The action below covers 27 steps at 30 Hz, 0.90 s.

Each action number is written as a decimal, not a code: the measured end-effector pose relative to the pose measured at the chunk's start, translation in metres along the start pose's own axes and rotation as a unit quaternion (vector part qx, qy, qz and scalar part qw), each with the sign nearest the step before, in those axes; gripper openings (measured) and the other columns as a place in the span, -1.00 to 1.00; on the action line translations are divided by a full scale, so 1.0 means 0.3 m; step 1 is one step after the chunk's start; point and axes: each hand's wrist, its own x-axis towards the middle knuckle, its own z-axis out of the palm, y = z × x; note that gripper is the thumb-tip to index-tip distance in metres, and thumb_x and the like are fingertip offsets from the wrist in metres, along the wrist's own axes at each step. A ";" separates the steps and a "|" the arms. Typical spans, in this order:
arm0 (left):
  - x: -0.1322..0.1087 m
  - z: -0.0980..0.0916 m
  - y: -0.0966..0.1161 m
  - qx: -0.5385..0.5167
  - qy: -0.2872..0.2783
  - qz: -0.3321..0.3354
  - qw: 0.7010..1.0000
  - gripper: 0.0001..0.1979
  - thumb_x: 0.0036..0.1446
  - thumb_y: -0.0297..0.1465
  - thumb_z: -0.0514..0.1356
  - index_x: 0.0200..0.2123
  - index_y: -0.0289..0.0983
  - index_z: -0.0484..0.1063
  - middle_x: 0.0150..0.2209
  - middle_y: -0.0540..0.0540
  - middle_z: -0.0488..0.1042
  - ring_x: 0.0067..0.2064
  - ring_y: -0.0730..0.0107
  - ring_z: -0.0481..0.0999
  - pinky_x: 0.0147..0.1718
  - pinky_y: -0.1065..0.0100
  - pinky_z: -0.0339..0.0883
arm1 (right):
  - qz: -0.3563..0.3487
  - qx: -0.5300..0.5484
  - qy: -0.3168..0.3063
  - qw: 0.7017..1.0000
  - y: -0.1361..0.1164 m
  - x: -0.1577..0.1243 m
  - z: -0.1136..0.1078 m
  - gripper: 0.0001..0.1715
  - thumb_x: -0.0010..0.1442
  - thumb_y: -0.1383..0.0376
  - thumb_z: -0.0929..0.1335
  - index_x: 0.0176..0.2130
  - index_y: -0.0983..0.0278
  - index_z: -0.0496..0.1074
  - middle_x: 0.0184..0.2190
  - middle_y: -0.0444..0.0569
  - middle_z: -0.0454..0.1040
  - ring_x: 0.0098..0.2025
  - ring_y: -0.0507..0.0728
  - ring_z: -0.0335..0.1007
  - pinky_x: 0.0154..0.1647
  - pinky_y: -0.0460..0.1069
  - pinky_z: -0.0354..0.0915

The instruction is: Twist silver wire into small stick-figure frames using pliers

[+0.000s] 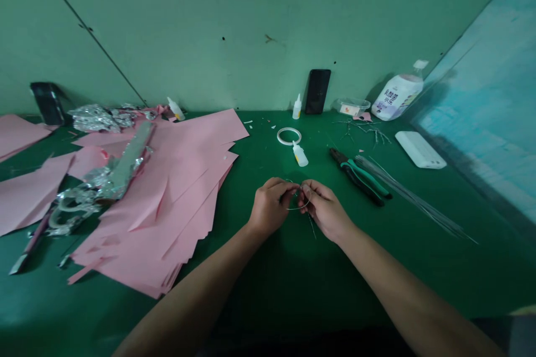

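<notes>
you had both hands together mid mat (419, 268), l hand (270, 204) & r hand (325, 210) each pinched shut on the wire (297, 209), its loop bridging your fingertips, straight tail pointing back toward you under the r hand, pliers (360, 175) near r side.

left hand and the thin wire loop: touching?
Touching. Head view: the left hand pinches the wire loop at its left side with closed fingertips; the right hand pinches the other side.

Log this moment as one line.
left hand: pinching wire | right hand: pinching wire | wire: curved into a loop over table | nearby: pliers right, glue ahead, paper left
</notes>
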 end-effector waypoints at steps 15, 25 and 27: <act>0.000 0.002 0.025 -0.204 -0.018 -0.203 0.957 -0.87 0.08 -0.39 0.28 -0.30 -0.30 0.59 -0.34 -0.14 0.61 -0.32 0.30 0.57 -0.34 0.34 0.39 | -0.030 -0.060 0.008 0.998 -0.021 -0.007 -0.016 -0.74 0.16 0.13 0.39 -0.42 0.25 0.37 -0.61 -0.23 0.19 -0.57 -0.03 0.06 -0.58 -0.10 -0.03; 0.002 0.003 0.022 -0.358 -0.005 -0.293 0.887 -0.79 -0.10 -0.38 0.40 -0.40 -0.30 0.44 -0.47 0.03 0.47 -0.46 0.48 0.46 -0.43 0.40 0.36 | -0.061 -0.204 0.004 0.977 -0.048 -0.010 -0.030 -0.72 0.21 0.09 0.34 -0.30 0.27 0.44 -0.50 -0.11 0.40 -0.46 0.05 0.30 -0.46 -0.04 0.22; 0.003 -0.002 0.022 -0.388 -0.012 -0.299 0.872 -0.73 -0.14 -0.39 0.42 -0.42 -0.30 0.38 -0.48 0.06 0.44 -0.48 0.50 0.45 -0.45 0.41 0.36 | -0.051 -0.209 -0.012 0.976 -0.050 -0.012 -0.034 -0.74 0.22 0.11 0.33 -0.29 0.27 0.43 -0.49 -0.11 0.40 -0.47 0.05 0.30 -0.45 -0.03 0.23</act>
